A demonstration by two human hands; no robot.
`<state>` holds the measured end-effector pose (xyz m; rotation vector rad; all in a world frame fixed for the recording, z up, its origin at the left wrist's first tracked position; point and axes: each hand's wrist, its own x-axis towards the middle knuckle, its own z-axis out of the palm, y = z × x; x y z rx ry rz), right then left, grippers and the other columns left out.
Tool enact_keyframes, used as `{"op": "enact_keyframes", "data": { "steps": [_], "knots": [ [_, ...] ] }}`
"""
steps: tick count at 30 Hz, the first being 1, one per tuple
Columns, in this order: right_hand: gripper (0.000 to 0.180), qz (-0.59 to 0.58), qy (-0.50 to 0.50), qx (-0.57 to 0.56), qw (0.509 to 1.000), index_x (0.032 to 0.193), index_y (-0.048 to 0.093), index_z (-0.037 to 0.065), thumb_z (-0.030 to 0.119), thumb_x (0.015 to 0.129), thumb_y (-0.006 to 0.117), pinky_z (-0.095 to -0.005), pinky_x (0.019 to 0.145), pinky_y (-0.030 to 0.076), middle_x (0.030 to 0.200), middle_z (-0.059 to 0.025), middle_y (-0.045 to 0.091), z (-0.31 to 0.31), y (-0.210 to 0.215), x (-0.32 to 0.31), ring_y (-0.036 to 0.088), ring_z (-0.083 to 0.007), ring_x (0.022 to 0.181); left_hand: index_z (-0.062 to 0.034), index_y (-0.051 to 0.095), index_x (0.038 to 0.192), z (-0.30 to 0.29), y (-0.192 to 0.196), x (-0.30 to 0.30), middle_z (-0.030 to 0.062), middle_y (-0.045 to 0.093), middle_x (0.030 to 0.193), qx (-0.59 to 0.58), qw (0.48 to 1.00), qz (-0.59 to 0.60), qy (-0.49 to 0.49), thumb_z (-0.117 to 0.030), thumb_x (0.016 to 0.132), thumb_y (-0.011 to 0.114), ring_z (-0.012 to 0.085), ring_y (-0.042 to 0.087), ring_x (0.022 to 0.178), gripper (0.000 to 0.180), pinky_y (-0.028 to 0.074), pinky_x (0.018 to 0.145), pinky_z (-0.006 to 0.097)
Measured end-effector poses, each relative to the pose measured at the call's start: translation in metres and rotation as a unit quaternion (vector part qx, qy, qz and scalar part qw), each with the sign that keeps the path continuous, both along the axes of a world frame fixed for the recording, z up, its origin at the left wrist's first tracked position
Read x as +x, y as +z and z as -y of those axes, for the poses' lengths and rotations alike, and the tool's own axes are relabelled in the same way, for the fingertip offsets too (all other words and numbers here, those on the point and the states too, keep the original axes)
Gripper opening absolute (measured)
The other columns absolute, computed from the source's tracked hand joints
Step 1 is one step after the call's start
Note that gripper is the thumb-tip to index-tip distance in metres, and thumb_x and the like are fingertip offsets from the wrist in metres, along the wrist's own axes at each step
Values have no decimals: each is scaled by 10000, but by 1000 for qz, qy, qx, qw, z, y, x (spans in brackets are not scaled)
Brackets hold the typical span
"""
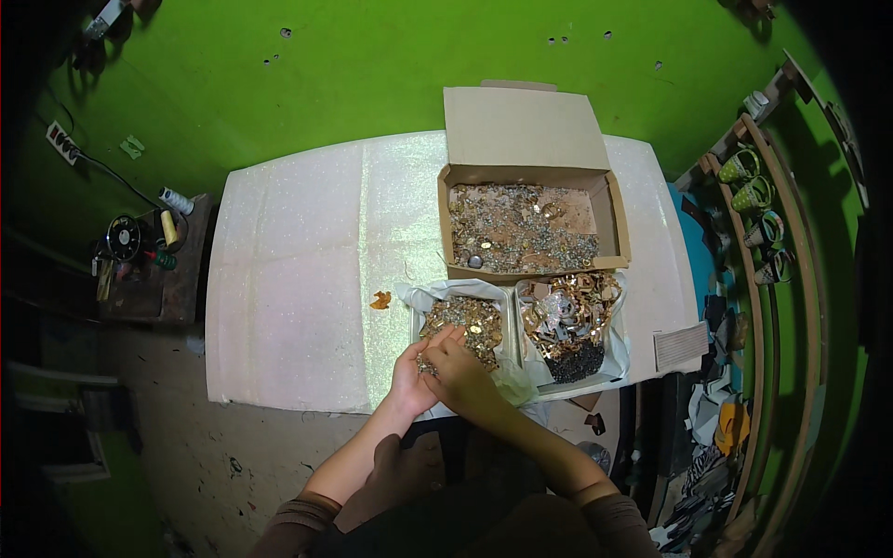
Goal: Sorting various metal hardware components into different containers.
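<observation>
I can read no words, numbers, brands or signs from here. The grey card (681,348) at my counter's (288,279) right front corner bears fine lines, too small to tell whether they are print; pale marks on the black disc (124,238) beyond the left edge stay illegible.

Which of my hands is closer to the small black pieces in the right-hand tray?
Right. Your right hand is left of the small black pieces, its fingers at your other palm. Your left hand is farther left, palm up, beyond the right one.
</observation>
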<state>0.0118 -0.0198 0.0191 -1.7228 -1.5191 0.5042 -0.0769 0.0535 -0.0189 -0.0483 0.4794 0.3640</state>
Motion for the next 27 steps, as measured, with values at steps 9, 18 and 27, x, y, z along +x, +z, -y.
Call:
{"op": "enact_keyframes", "data": {
  "steps": [9, 18, 27],
  "knots": [
    [244, -14, -8, 22, 1000, 904, 547, 12, 54, 673, 610, -396, 646, 456, 804, -179, 560, 0, -13, 11, 545, -362, 740, -20, 335, 1307, 4, 2, 0, 118, 377, 1340, -16, 999, -17, -23, -218, 901, 255, 230, 372, 1219, 459, 282, 1029, 368],
    [205, -458, -18, -170, 872, 978, 545, -17, 74, 803, 603, -210, 602, 475, 812, -53, 600, 6, 7, 56, 595, -91, 700, -8, 374, 1282, -4, -4, -8, 130, 398, 1321, -54, 993, 104, 5, -188, 898, 278, 214, 422, 1183, 434, 369, 972, 340],
    [259, -533, -131, -159, 821, 1008, 516, -73, 41, 796, 611, -225, 644, 514, 829, -97, 589, 8, -12, 79, 601, -138, 713, -1, 358, 1289, -15, 11, -4, 132, 384, 1334, -61, 996, 36, 54, -149, 890, 275, 223, 350, 1249, 434, 318, 1017, 363]
  ]
}}
